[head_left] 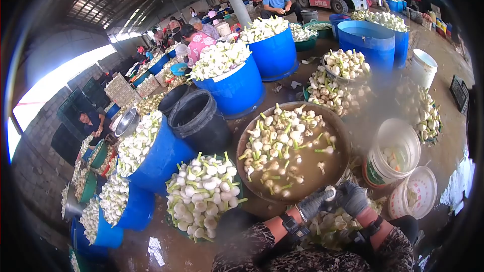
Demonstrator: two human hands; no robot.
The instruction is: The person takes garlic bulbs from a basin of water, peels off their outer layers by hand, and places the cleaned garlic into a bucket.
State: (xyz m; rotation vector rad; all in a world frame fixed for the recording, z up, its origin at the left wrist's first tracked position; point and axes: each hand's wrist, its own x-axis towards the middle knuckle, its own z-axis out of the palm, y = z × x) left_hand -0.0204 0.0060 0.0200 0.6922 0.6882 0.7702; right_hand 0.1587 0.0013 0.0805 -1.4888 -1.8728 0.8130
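One bulb point(330, 193) in curled left hand point(311, 205); curled right hand point(352, 199), grip unclear; basin point(347, 146): bulbs point(282, 136), brown water point(310, 174)

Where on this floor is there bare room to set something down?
Bare floor shows between the nearest garlic heap and the blue tub left of it, beside a white scrap, and between the upright white bucket and black crate. Crowded: around the left hand and right hand, between basin and leafy trimmings.

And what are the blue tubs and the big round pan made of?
The blue tubs look like smooth, slightly shiny plastic: their walls are one even colour with soft highlights. The pan could be dull, stained metal, judging by its thin, brownish rim, but brown water hides much of it.
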